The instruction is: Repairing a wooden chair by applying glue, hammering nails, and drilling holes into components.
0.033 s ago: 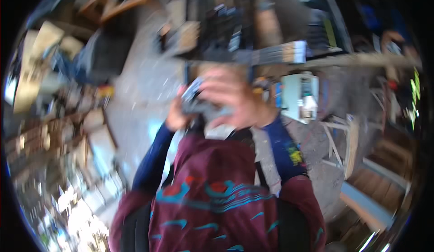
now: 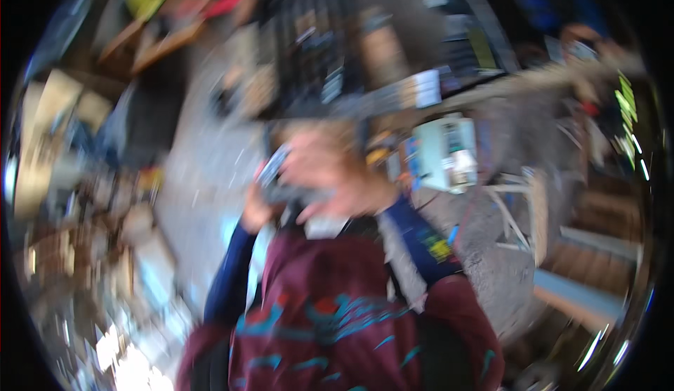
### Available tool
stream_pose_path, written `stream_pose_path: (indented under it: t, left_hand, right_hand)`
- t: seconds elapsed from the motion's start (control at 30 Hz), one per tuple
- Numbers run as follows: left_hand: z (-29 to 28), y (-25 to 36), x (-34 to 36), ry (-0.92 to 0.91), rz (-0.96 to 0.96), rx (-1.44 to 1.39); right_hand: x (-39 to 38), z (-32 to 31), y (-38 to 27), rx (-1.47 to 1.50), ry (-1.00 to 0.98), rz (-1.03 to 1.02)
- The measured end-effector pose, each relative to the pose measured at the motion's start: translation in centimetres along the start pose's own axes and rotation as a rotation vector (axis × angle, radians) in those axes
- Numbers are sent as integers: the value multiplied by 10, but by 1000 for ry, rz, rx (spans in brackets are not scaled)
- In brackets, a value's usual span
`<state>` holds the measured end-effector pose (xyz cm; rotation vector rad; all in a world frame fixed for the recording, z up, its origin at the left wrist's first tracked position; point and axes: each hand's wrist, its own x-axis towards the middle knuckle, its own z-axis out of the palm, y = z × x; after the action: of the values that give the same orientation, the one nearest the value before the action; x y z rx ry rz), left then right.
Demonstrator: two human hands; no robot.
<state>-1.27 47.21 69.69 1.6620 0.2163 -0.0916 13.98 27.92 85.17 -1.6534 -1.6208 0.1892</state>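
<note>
In front of my chest, both hands are around a grey object with a shiny silver part [image 2: 274, 165]; motion blur hides its exact kind. My left hand [image 2: 255, 210] is closed on its left side, with the thumb up along the edge. From the right, my right hand [image 2: 326, 170] reaches across it, the fingers bent over the top and the thumb lower down. The right palm hides much of the object. Just beyond the hands stands a bench with dark slatted metalwork [image 2: 309, 47] on it.
A pale blue-green case [image 2: 439, 154] with things inside lies right of my hands. Further right are a wooden trestle [image 2: 537, 215] and a stack of planks [image 2: 583, 286]. Wood pieces [image 2: 144, 229] crowd the left. A dark bin-like shape [image 2: 151, 110] stands at upper left.
The whole view has swung, so the bench and case sit further left in the picture. My hands and the grey object appear a little lower and further left, with the same hold.
</note>
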Motion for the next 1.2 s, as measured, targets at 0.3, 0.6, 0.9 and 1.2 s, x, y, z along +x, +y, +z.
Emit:
stream_pose_path:
  t: [0.3,0.6,0.9,1.2]
  left_hand:
    - [47,77,32,-43,-128,-447]
    - [92,87,56,-193,-228,8]
    - [147,98,38,-269,-227,210]
    - [302,95,9,-261,70,366]
  right_hand:
    - [-33,-34,-20,-310,228,213]
    - [-96,-33,-41,-383,281,477]
    - [-163,-19,-63,-364,522,616]
    - [-321,-54,-123,-403,644,802]
